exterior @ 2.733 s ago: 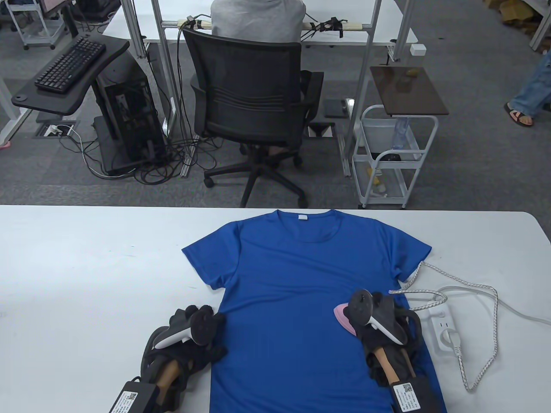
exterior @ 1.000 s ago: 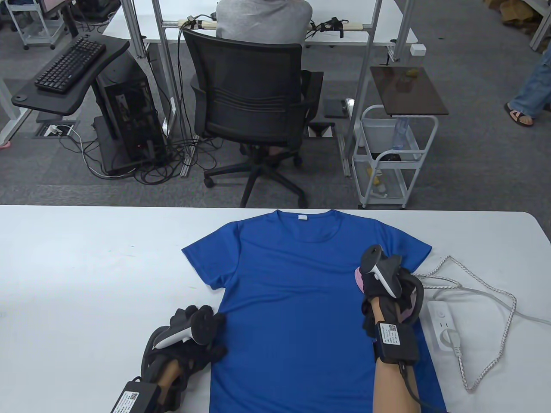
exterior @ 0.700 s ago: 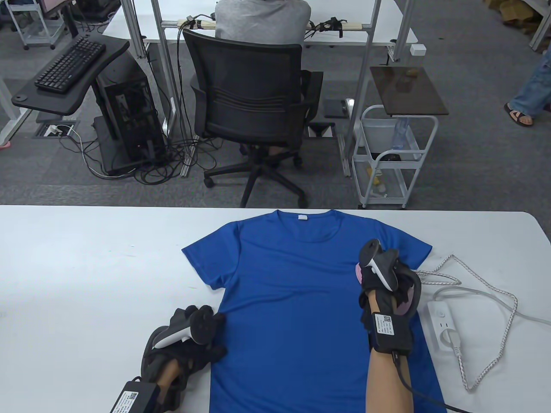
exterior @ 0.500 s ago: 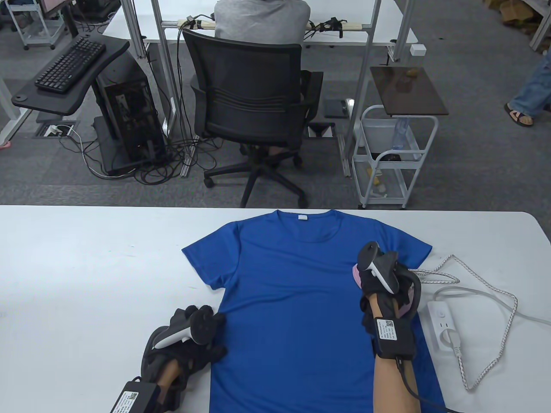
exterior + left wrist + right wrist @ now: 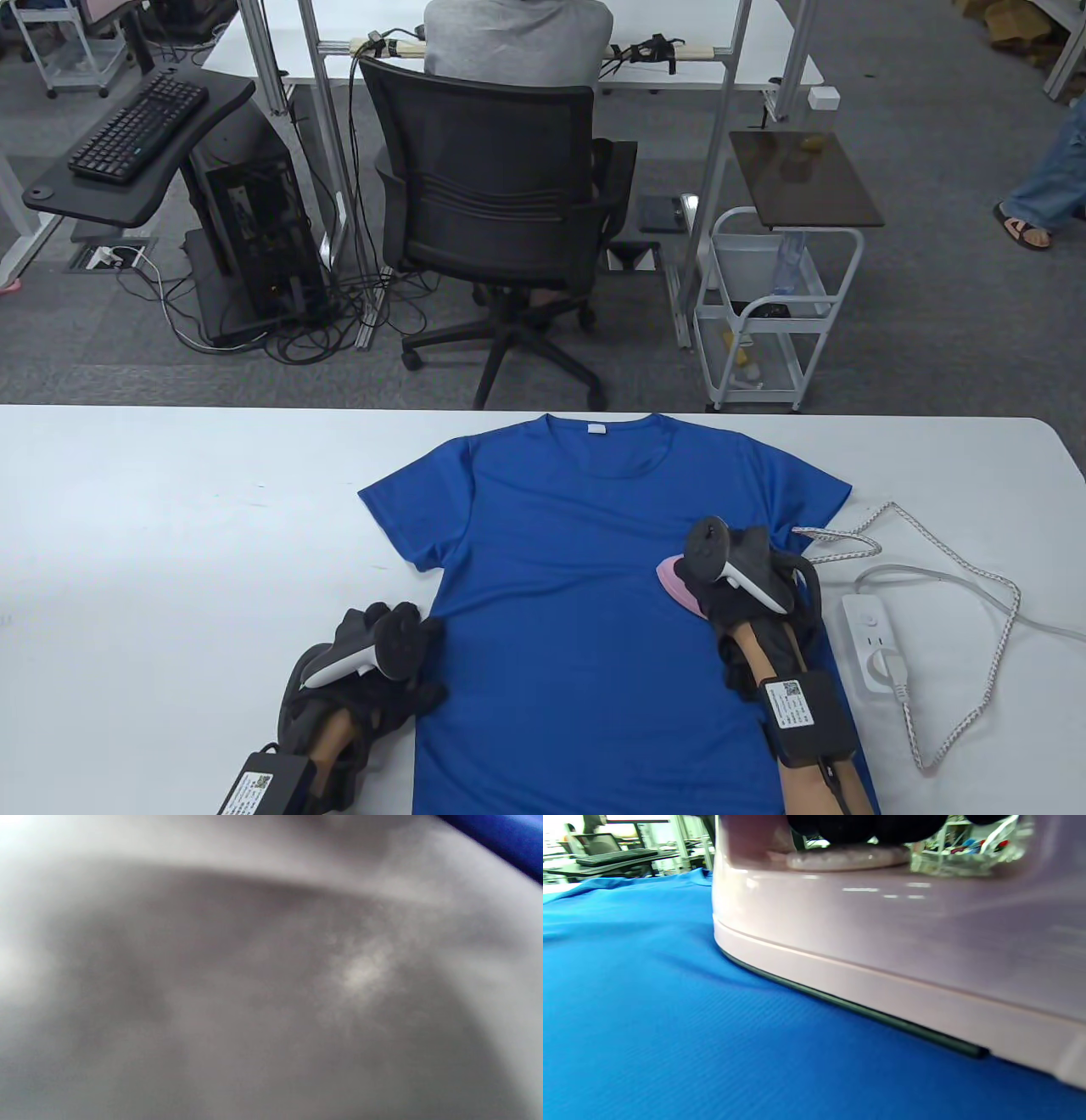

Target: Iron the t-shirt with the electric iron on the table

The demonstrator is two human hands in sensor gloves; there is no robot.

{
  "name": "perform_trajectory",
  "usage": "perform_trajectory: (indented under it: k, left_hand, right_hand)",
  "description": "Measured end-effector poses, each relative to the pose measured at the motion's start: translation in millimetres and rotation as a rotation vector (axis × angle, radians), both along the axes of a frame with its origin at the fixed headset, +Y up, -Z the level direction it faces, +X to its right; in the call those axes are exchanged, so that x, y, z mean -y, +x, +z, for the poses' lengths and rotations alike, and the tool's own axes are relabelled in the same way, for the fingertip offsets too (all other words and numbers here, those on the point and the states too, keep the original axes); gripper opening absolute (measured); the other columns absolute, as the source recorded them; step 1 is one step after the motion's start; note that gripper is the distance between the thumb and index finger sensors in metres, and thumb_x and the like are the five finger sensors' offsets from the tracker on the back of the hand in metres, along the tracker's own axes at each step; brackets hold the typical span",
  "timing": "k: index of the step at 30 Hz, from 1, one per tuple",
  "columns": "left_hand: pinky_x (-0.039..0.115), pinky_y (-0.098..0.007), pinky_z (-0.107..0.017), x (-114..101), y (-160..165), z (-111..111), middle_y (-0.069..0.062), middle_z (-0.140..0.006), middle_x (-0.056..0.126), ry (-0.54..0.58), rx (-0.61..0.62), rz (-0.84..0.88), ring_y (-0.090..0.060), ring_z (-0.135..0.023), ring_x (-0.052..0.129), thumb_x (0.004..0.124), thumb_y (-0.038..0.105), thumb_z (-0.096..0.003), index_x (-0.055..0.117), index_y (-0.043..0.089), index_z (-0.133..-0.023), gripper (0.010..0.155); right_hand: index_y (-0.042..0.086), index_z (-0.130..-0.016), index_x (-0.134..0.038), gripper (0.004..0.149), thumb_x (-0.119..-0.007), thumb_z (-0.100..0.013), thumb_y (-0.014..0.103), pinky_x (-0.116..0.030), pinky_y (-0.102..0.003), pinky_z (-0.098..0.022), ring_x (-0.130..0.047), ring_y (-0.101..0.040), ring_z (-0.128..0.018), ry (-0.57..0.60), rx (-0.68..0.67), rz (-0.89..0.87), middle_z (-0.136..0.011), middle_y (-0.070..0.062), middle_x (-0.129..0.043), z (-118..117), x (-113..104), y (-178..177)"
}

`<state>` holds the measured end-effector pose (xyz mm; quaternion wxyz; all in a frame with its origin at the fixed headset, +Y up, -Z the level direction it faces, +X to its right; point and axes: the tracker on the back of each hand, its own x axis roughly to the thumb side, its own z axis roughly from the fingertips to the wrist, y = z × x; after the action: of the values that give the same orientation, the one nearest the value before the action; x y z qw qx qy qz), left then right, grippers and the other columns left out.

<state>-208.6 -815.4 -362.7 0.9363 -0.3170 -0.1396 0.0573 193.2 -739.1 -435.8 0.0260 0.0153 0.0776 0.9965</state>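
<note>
Showing only in rt wrist view: iron [image 5: 882, 955] soleplate flat on t-shirt [image 5: 670, 1018].

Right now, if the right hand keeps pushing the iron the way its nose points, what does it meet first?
Only more t-shirt: the right hand points the iron up-left across smooth blue fabric, toward the far sleeve. Nothing appears to stand in that line.

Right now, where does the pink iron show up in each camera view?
Table view: the iron is right of centre on the blue t-shirt, mostly hidden under the right hand.
Left wrist view: not in it; blurred.
Right wrist view: the iron fills the upper right, soleplate on the shirt.
Shared landmark: the blue t-shirt.
</note>
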Motion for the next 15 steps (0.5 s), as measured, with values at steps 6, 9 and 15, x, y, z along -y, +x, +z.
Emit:
perform_trajectory:
  k: [6, 9, 15]
  left_hand:
    - [0.006, -0.062, -0.068, 0, 0, 0, -0.003, -0.11, -0.01, -0.002, -0.001, 0.003, -0.04, -0.101, -0.009, 0.049, 0.062, -0.047, 0.001, 0.036, -0.106, 0.08]
    - [0.006, -0.062, -0.068, 0, 0, 0, -0.003, -0.11, -0.01, -0.003, -0.001, 0.004, -0.04, -0.101, -0.009, 0.049, 0.062, -0.0471, 0.001, 0.036, -0.106, 0.08]
    - [0.006, -0.062, -0.067, 0, 0, 0, -0.003, -0.11, -0.01, -0.004, -0.002, 0.006, -0.04, -0.101, -0.009, 0.049, 0.062, -0.0471, 0.001, 0.036, -0.106, 0.08]
  right_hand:
    - [0.015, -0.101, -0.052, 0.066, -0.061, -0.046, 0.05, -0.062, -0.063, -0.059, -0.077, -0.039, -0.064, -0.023, -0.105, 0.004, -0.083, -0.014, -0.072, 9, -1, -9]
    - [0.015, -0.1, -0.053, 0.065, -0.061, -0.045, 0.05, -0.062, -0.063, -0.058, -0.077, -0.039, -0.063, -0.013, -0.099, 0.001, -0.082, -0.014, -0.073, 10, -2, -9]
    - [0.015, -0.1, -0.053, 0.066, -0.061, -0.045, 0.05, -0.063, -0.063, -0.058, -0.078, -0.039, -0.062, 0.005, 0.012, 0.013, -0.081, -0.014, -0.074, 3, -1, -16]
